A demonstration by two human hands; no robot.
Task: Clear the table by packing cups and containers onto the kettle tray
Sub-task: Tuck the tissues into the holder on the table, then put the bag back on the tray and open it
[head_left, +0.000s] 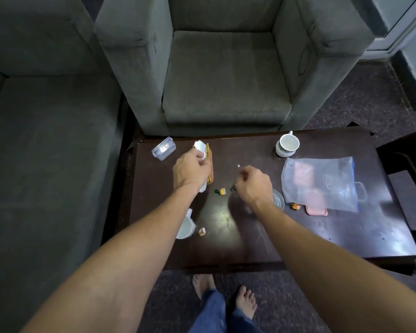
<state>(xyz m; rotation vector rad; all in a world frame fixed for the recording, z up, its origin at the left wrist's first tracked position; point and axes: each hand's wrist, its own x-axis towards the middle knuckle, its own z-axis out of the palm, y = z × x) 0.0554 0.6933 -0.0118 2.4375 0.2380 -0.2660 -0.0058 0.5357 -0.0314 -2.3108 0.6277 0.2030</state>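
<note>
Reaching over the dark table (346, 236), your left hand (192, 169) grips a bunch of packets (203, 148), white and orange-gold, its fingers curled round them near the far left of the tabletop. Your right hand (253, 183) hangs over the middle with its fingers curled in. A small dark-green scrap (233, 187) shows at their tips, but you cannot tell whether they pinch it.

One white cup (287, 144) stands upright at the far edge, toward the right, with its handle pointing away from you. A second cup (185, 228) sits near the left edge, partly hidden under your left forearm. A clear lidded box (163, 148) lies at the far left corner, just beside the packets. A clear round lid (279, 200) lies under your right wrist. To the right, a plastic bag (322, 179) is spread over a pink-lidded container (317, 211).

Wrapped sweets are scattered about: one (221, 191) between your hands, one (201, 231) beside the near cup, one (296, 206) touching the bag's near edge. A grey armchair (226, 80) stands beyond the table.
</note>
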